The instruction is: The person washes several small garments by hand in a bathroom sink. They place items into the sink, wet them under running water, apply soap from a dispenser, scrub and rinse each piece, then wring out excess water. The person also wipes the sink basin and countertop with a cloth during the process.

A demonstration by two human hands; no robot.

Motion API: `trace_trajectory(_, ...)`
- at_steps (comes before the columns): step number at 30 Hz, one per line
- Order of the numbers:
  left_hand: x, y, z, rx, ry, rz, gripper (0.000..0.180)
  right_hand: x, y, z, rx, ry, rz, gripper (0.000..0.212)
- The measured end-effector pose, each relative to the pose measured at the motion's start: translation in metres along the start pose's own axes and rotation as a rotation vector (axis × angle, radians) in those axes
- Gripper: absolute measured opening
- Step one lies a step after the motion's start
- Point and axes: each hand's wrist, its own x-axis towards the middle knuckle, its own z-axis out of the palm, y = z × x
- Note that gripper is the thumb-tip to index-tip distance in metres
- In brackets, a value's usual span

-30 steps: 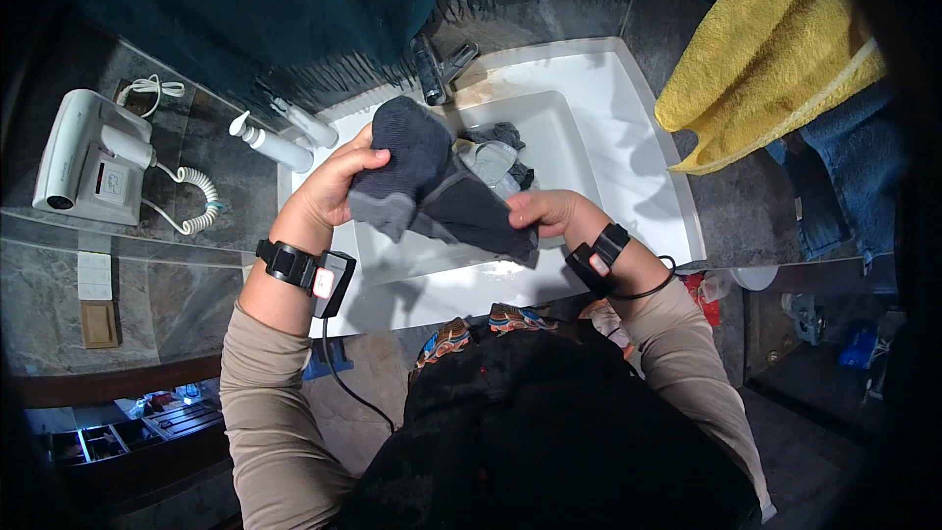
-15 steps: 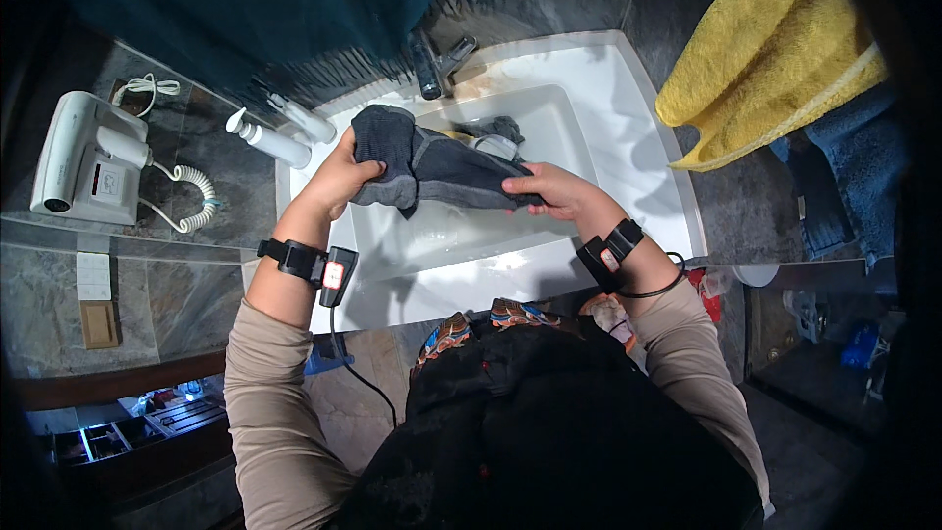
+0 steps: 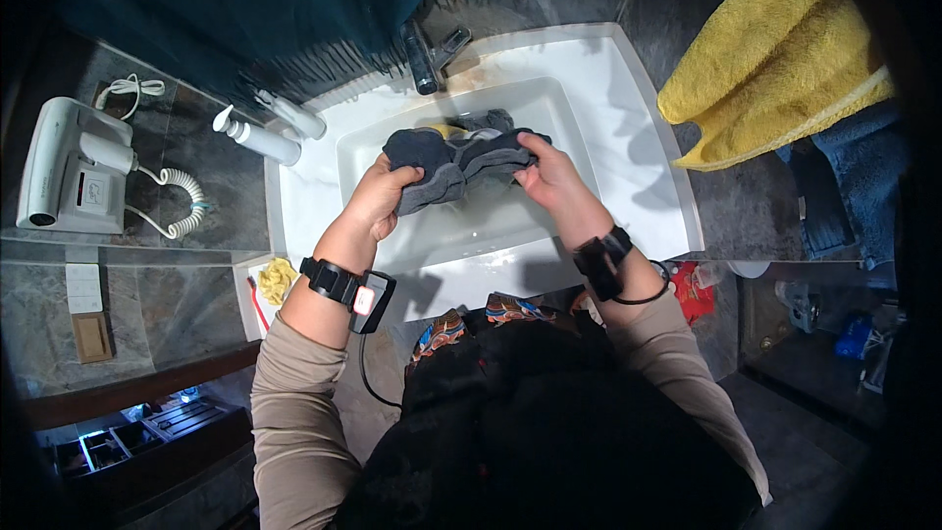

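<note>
Over the white sink (image 3: 633,152) I hold a dark grey knitted sock (image 3: 429,177) with lighter grey parts, bunched up between my hands. My left hand (image 3: 381,198) pinches its left end, thumb on top. At the other end, the fingers and thumb of my right hand (image 3: 548,175) are closed on the fabric. Behind the sock, more dark wet cloth (image 3: 488,122) lies in the basin, with a yellow and a white patch partly hidden beside it.
A faucet (image 3: 422,59) stands at the sink's back edge. Two white pump bottles (image 3: 257,137) are at the left rim, near a wall-mounted hair dryer (image 3: 83,167) with a coiled cord. A yellow towel (image 3: 775,59) hangs at the right, a dark teal fringed cloth (image 3: 235,10) at the back.
My hands have come closer together, the left one moving right. The sock, stretched out flatter before, is now bunched and folded between them.
</note>
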Motion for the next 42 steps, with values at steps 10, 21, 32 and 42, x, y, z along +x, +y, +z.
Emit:
trace_trajectory(10,-0.002,0.003,-0.013,0.106,-0.035,-0.129,0.031,-0.013,-0.026,0.03,-0.655,0.047,0.018,0.038)
trace_trajectory(21,-0.003,0.033,0.021,-0.488,-0.371,-0.154,0.021,-0.02,0.007,0.095,-1.379,-0.34,-0.433,0.105)
trace_trajectory(32,-0.025,0.02,0.022,1.152,-0.348,0.769,0.105,-0.046,-0.039,0.115,-1.786,-0.983,-0.063,0.059)
trace_trajectory(42,-0.023,0.021,0.011,0.305,-0.317,0.519,0.034,-0.048,-0.036,0.103,-1.206,-0.448,-0.163,0.058)
